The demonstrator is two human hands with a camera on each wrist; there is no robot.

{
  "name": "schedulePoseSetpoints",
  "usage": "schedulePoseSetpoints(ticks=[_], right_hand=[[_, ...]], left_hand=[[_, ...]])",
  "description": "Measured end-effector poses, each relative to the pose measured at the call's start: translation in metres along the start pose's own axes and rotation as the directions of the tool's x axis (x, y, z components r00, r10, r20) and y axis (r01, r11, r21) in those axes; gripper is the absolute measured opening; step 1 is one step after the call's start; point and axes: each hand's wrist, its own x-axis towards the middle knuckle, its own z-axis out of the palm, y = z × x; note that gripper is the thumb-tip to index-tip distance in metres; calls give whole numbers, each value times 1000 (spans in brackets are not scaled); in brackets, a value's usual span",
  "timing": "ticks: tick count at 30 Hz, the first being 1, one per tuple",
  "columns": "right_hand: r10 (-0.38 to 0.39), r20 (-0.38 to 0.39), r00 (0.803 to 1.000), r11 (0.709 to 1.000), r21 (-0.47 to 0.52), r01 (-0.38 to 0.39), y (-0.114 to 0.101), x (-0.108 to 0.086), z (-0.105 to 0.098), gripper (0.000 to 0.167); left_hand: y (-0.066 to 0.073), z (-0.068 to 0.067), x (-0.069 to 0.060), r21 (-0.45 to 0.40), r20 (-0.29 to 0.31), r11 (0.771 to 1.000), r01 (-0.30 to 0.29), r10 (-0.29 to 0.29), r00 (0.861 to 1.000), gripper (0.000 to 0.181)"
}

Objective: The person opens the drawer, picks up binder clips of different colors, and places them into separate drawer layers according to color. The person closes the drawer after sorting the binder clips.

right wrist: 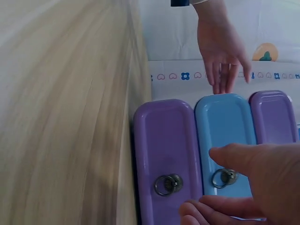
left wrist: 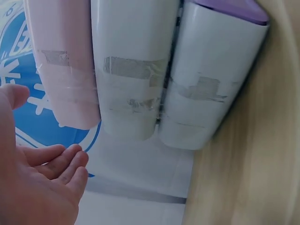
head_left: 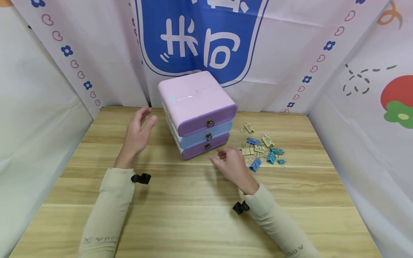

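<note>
A small three-drawer box (head_left: pixel 198 93) stands on the table, its top pink and its fronts purple, blue and purple. Each front carries a ring pull, such as the one on the blue drawer (right wrist: pixel 227 117). Left of the box, apart from it, my left hand (head_left: pixel 135 139) is held up with relaxed fingers and nothing in it. My right hand (head_left: pixel 235 167) hovers before the box's front right corner, fingers loosely bent and holding nothing. In the right wrist view its thumb and fingers are close to the ring pulls, with no visible grip on them. Tape (left wrist: pixel 133 69) crosses the box's side.
Several binder clips (head_left: pixel 256 164) in blue, teal and pale yellow lie scattered right of the box, close behind my right hand. The wooden table (head_left: pixel 180 215) meets a printed cloth backdrop (head_left: pixel 274 93) behind the box, and cloth walls stand at both sides.
</note>
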Motion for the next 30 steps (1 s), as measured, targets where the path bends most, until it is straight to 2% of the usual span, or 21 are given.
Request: schedulePoseSetpoints(ticks=[7,10,14,19,25,28,30], right_hand=[[11,-18,1000,1000,-12,-12,0,16,11,31],[33,-12,999,999,-27,-34,1,19,12,31],[54,5,999,998,-34,-54,4,23,17,25],[71,5,997,998,-4,-71,9,30,25,19],[126,5,992,992,12,-126,15,36,35,19],[138,-6,990,990,10,-138,16,37,38,17],[141,-15,990,990,16,-141,16,38,40,17]], left_hand=[[14,5,33,-23,-57,999,-22,21,998,61],[17,9,48,-16,-81,999,-40,38,996,59],[21,14,63,-14,-108,999,-36,34,994,55],[23,20,80,-6,-154,1000,5,-6,988,53],[30,28,99,6,-151,997,80,-78,985,56],[33,32,107,-35,-142,990,133,-137,980,56],[33,34,111,-80,-146,986,145,-155,977,53]])
